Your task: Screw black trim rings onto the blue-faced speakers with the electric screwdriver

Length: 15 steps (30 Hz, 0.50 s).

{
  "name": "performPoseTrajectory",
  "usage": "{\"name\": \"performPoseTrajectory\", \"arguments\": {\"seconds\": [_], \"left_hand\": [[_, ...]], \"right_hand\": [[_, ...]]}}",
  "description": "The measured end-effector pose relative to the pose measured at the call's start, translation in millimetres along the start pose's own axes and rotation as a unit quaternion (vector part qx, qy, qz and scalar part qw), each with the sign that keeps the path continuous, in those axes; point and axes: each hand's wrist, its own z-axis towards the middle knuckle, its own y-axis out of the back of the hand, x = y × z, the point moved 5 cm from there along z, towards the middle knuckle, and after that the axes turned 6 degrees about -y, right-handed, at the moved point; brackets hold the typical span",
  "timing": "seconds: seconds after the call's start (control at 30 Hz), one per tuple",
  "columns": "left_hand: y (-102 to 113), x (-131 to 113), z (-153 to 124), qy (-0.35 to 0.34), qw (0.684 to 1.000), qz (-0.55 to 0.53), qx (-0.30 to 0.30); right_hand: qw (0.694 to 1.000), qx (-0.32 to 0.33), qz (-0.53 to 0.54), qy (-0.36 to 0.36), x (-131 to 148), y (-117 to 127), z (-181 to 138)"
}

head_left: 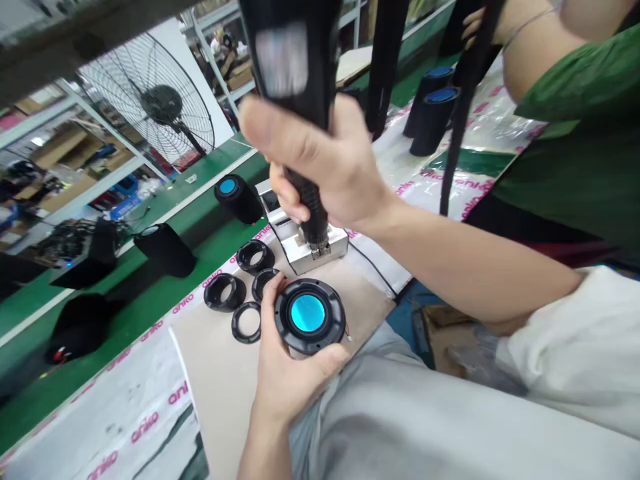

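Observation:
My left hand (287,373) grips a round black speaker driver (309,315) by its rim, its shiny blue centre facing up. Wrapped around an upright black electric screwdriver (300,73) is my right hand (325,160). The screwdriver's lower end meets the top of a small white metal box (310,257), which looks like a screw feeder; the bit's tip is hard to make out. Left of the driver lie several black plastic rings (225,292) on a beige board (215,373). A thin cable (373,267) runs by the box.
Black cylindrical speakers (167,250) stand along the green conveyor (200,220), and more speakers (435,123) are at the right. A co-worker's arm and green sleeve (585,87) show at upper right. A black strap (463,100) hangs there. Behind are a large fan (160,103) and shelves.

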Motion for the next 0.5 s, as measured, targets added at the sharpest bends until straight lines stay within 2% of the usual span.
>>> {"name": "performPoseTrajectory", "arguments": {"seconds": [0.1,0.2,0.33,0.43,0.5], "left_hand": [[0,-2,-2,0.039,0.998,-0.022,0.044],[4,-5,-1,0.045,0.997,-0.041,0.053],[8,-7,11,0.023,0.996,-0.033,0.082],[11,-6,21,0.001,0.994,-0.031,0.108],[11,-4,25,-0.012,0.992,-0.041,0.121]], "right_hand": [[0.999,-0.036,-0.014,0.000,-23,5,-6],[0.998,-0.064,-0.010,-0.025,-42,10,-8],[0.998,-0.048,-0.011,-0.038,-51,14,-9],[0.997,-0.036,0.005,-0.065,-44,15,-8],[0.998,-0.045,0.025,-0.034,-21,12,-6]]}}
